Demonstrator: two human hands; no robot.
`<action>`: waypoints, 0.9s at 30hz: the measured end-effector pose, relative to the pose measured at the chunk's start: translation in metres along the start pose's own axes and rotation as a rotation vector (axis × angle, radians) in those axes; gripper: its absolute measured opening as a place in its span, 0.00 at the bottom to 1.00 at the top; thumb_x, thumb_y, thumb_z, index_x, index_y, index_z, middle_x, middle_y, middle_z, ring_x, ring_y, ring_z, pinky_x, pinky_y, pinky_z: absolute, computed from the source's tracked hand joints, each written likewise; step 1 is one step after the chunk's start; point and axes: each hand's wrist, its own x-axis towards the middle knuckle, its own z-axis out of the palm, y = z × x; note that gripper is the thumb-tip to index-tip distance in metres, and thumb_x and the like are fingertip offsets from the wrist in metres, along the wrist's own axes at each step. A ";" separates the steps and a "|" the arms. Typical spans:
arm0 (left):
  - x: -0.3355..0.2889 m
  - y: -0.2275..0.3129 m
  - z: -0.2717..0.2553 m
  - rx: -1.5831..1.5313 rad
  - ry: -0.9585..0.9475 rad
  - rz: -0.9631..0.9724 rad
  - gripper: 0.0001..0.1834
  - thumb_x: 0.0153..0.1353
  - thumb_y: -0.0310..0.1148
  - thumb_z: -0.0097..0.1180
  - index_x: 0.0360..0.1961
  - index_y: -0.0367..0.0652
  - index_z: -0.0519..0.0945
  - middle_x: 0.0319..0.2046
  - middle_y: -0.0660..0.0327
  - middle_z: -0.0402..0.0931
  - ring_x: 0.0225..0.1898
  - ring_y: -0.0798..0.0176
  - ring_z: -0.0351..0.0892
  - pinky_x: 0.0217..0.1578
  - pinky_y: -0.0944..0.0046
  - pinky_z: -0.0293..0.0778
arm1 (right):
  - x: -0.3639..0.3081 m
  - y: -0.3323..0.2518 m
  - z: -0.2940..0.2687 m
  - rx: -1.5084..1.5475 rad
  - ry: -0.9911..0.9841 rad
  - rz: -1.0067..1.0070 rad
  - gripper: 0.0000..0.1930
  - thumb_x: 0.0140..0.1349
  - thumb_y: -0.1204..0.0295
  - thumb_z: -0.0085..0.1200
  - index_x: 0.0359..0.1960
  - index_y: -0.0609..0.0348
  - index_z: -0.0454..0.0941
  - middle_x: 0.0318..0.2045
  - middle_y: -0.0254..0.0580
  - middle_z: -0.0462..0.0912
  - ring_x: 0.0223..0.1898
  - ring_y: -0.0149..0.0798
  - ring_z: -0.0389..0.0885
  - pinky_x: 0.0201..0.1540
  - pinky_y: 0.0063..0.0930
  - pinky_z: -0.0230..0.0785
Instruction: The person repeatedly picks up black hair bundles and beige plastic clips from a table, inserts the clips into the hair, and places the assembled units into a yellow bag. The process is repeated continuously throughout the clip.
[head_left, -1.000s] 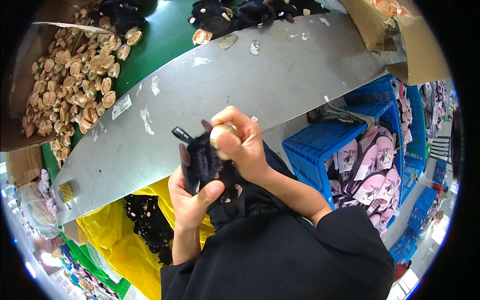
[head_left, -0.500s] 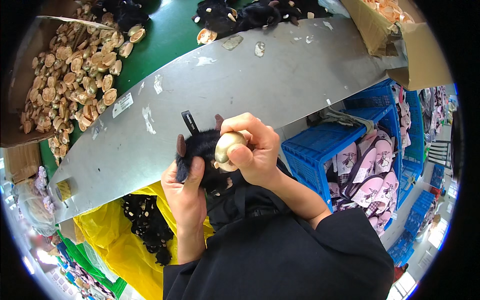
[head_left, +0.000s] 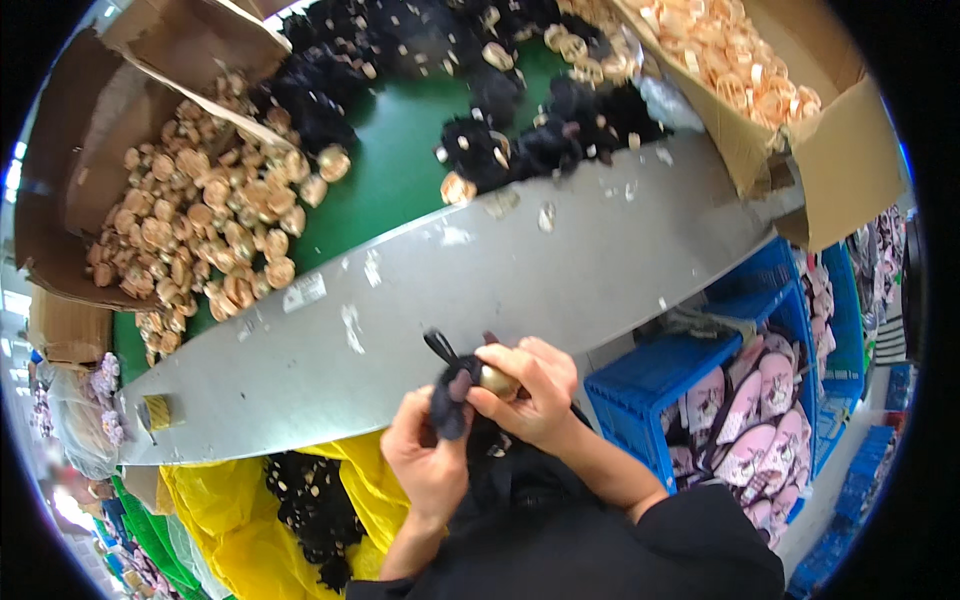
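In front of my body, my left hand point(head_left: 428, 455) pinches a small black plush animal point(head_left: 447, 412) with brown horns and a black loop at its top. My right hand point(head_left: 538, 392) grips a shiny gold rounded piece point(head_left: 497, 383) between thumb and fingers. That gold piece is against the plush's right side; whether it is attached there is hidden by my fingers. Many similar gold pieces point(head_left: 200, 200) with peach-coloured insides spill from a cardboard box at the far left. Black plush pieces point(head_left: 545, 145) lie heaped at the back.
A grey metal ledge point(head_left: 420, 290) fronts the green work surface point(head_left: 375, 170). At the far right, a cardboard box point(head_left: 845, 150) holds peach rings point(head_left: 745, 75). Blue crates point(head_left: 630, 395) with pink slippers point(head_left: 745, 400) stand right. A yellow bag point(head_left: 210, 500) of black pieces sits below the ledge.
The view has tipped so more of the green surface shows. The plush is turned, and both hands are closer together, with the gold piece pressed nearer to it.
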 end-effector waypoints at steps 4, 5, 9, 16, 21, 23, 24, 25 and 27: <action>0.005 -0.009 0.000 -0.126 -0.011 -0.001 0.10 0.67 0.23 0.64 0.47 0.33 0.80 0.36 0.70 0.77 0.37 0.79 0.72 0.40 0.77 0.69 | 0.000 -0.002 0.008 -0.087 -0.018 0.011 0.18 0.55 0.63 0.73 0.44 0.59 0.87 0.16 0.33 0.71 0.16 0.36 0.69 0.21 0.31 0.61; 0.010 -0.011 0.001 -0.217 -0.051 -0.013 0.09 0.67 0.23 0.64 0.45 0.35 0.78 0.35 0.70 0.76 0.37 0.78 0.72 0.40 0.77 0.70 | 0.003 -0.006 0.007 -0.098 -0.047 0.041 0.16 0.60 0.63 0.70 0.44 0.59 0.87 0.15 0.35 0.72 0.16 0.37 0.70 0.22 0.31 0.62; 0.025 -0.002 -0.005 -0.220 -0.179 -0.050 0.10 0.66 0.24 0.65 0.42 0.38 0.75 0.35 0.69 0.76 0.38 0.78 0.73 0.42 0.76 0.72 | 0.010 -0.006 0.005 0.037 -0.067 0.150 0.11 0.67 0.67 0.61 0.45 0.59 0.87 0.18 0.41 0.79 0.17 0.40 0.74 0.23 0.29 0.67; 0.031 0.018 -0.020 -0.330 -0.307 -0.045 0.12 0.64 0.25 0.67 0.44 0.39 0.76 0.38 0.67 0.79 0.40 0.77 0.75 0.44 0.75 0.72 | 0.032 0.002 -0.031 0.561 -0.472 0.456 0.34 0.60 0.48 0.69 0.60 0.58 0.79 0.42 0.36 0.79 0.43 0.33 0.77 0.48 0.26 0.71; 0.028 0.010 -0.024 -0.386 -0.403 -0.032 0.14 0.65 0.25 0.65 0.49 0.35 0.76 0.43 0.64 0.79 0.44 0.75 0.77 0.49 0.72 0.74 | 0.010 0.009 -0.028 1.333 -0.662 0.972 0.39 0.57 0.51 0.73 0.60 0.69 0.74 0.49 0.37 0.80 0.50 0.29 0.78 0.55 0.23 0.72; 0.029 -0.004 -0.034 -0.383 -0.434 -0.021 0.14 0.66 0.24 0.64 0.50 0.35 0.76 0.44 0.64 0.79 0.45 0.74 0.77 0.49 0.72 0.74 | 0.005 0.004 -0.023 1.423 -0.640 1.099 0.40 0.55 0.52 0.76 0.59 0.70 0.73 0.50 0.40 0.81 0.51 0.31 0.80 0.56 0.25 0.73; 0.031 -0.008 -0.037 -0.383 -0.453 -0.018 0.13 0.66 0.24 0.63 0.50 0.34 0.77 0.44 0.64 0.79 0.45 0.74 0.77 0.50 0.72 0.74 | 0.004 0.003 -0.021 1.441 -0.647 1.132 0.40 0.54 0.52 0.76 0.59 0.70 0.73 0.50 0.41 0.81 0.50 0.31 0.80 0.56 0.25 0.73; 0.032 -0.006 -0.039 -0.388 -0.456 -0.033 0.13 0.66 0.24 0.63 0.50 0.34 0.77 0.44 0.64 0.79 0.45 0.74 0.77 0.50 0.72 0.74 | 0.002 0.003 -0.019 1.453 -0.646 1.168 0.39 0.54 0.52 0.76 0.58 0.70 0.73 0.50 0.41 0.81 0.50 0.32 0.81 0.55 0.26 0.74; 0.033 -0.001 -0.042 -0.398 -0.463 -0.062 0.13 0.66 0.23 0.62 0.51 0.33 0.77 0.44 0.64 0.79 0.46 0.74 0.77 0.50 0.72 0.74 | 0.000 0.002 -0.018 1.480 -0.638 1.192 0.39 0.55 0.53 0.76 0.58 0.70 0.73 0.50 0.42 0.81 0.50 0.32 0.81 0.56 0.27 0.74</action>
